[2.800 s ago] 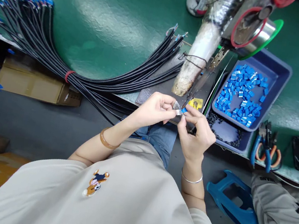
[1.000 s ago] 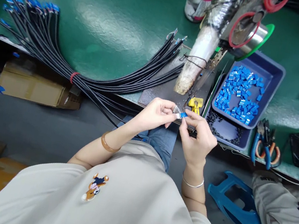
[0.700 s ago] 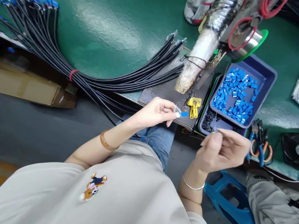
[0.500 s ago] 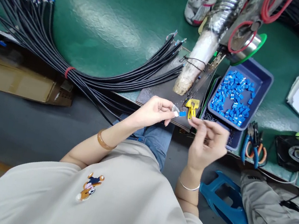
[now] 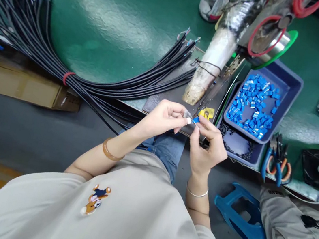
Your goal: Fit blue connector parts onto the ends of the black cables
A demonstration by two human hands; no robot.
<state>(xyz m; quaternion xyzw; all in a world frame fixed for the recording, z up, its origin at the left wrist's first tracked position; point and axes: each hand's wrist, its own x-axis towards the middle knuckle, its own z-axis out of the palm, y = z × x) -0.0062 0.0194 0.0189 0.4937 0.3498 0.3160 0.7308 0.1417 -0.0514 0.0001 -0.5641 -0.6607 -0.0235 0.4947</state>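
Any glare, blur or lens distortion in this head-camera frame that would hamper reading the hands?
Head view: overhead light leaves a broad white glare patch on the green table; wide-angle lens bows the table edge and cable bundle; left hand and right hand are sharp, but the small blue connector between the fingertips is too small to read.

Beige shirt (image 5: 130,213) with cartoon patch (image 5: 96,200), jeans (image 5: 166,153), two bangles

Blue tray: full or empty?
Partly full: blue parts lie loosely scattered in the tray, with bare floor showing along its far end.
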